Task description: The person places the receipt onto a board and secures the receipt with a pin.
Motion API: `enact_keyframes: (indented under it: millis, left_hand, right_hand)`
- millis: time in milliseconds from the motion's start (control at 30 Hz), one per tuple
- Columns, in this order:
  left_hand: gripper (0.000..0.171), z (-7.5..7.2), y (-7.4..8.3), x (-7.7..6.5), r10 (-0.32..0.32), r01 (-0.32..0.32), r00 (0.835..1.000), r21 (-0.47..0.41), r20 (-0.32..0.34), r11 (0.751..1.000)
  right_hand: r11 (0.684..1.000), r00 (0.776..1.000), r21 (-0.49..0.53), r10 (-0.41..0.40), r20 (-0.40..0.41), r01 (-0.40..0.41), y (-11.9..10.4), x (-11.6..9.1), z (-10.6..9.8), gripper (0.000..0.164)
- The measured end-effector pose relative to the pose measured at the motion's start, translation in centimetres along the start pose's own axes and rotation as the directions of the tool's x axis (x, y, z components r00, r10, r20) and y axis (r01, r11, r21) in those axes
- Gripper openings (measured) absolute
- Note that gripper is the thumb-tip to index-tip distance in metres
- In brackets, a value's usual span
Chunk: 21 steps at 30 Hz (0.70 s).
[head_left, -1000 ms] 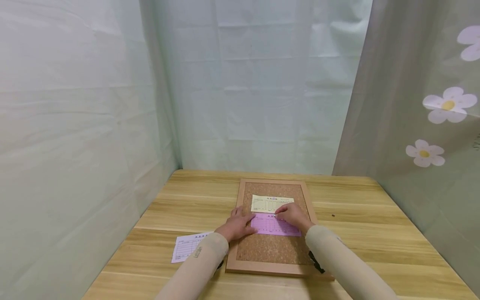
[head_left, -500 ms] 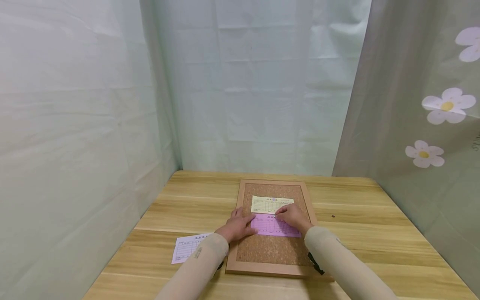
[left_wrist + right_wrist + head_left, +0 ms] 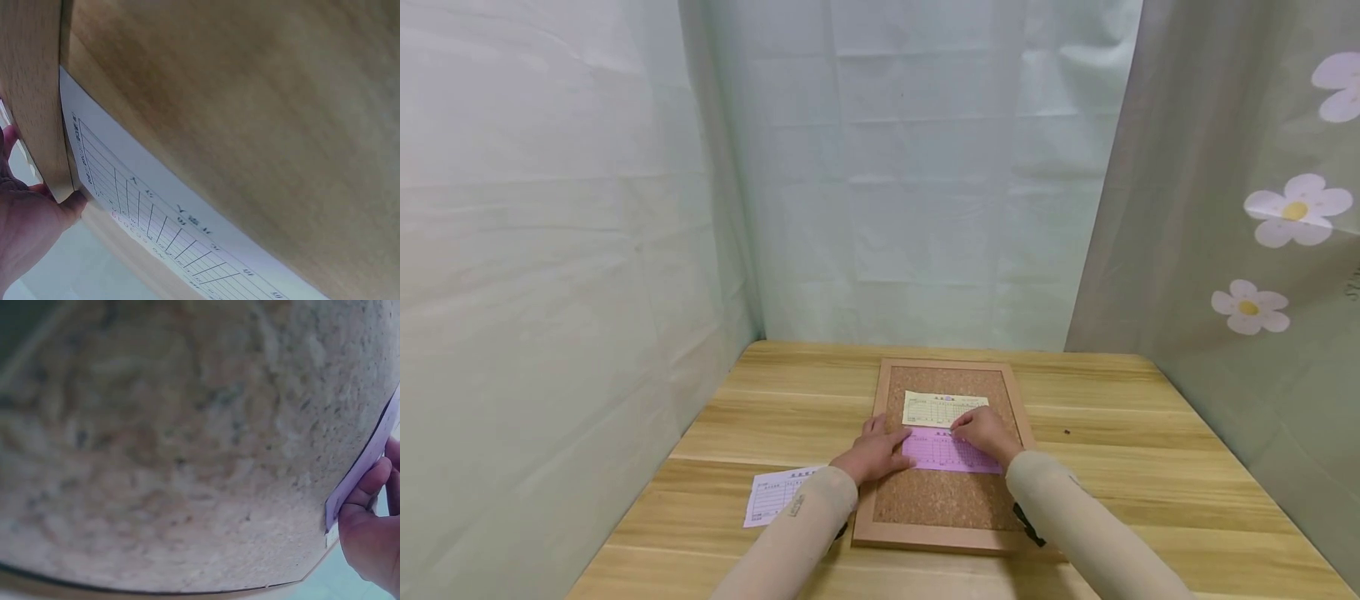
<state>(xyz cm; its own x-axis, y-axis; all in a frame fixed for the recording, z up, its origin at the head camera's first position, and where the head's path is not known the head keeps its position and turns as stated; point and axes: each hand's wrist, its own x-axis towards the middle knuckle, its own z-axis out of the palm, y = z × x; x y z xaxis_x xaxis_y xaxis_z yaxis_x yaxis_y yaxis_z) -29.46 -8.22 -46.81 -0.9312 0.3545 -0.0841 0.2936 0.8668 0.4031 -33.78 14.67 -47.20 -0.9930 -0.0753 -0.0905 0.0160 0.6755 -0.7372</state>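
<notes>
A framed cork board (image 3: 944, 504) lies on the wooden table, with a yellow printed slip (image 3: 925, 408) and, just below it, a pink printed slip (image 3: 943, 454). My left hand (image 3: 871, 452) rests across the board's left frame, fingers spread, thumb at the pink slip's left edge. At the pink slip's top edge, right of centre, my right hand (image 3: 987, 433) pinches a tiny pale push pin (image 3: 951, 431), mostly hidden by the fingertips. In the right wrist view the thumb and fingers bend beside the pink slip (image 3: 362, 469).
A white printed slip (image 3: 775, 496) lies on the table left of the board, partly under the left forearm in the head view. A tiny dark object (image 3: 1067, 432) sits right of the board. Pale curtains (image 3: 925, 208) surround the table's back and sides.
Almost nothing differs. The right forearm shifts very slightly, while its fingertips stay at the pink slip's top edge and the left hand holds its place.
</notes>
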Motion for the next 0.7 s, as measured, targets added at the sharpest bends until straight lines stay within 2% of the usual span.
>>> enact_keyframes:
  millis: [700]
  left_hand:
    - [0.06, -0.11, 0.0, -0.11, -0.011, 0.011, 1.0, -0.025, 0.001, 1.0]
  right_hand:
    - [0.996, 1.0, -0.084, 0.005, -0.024, -0.007, -0.95, -0.26, 0.23, 0.01]
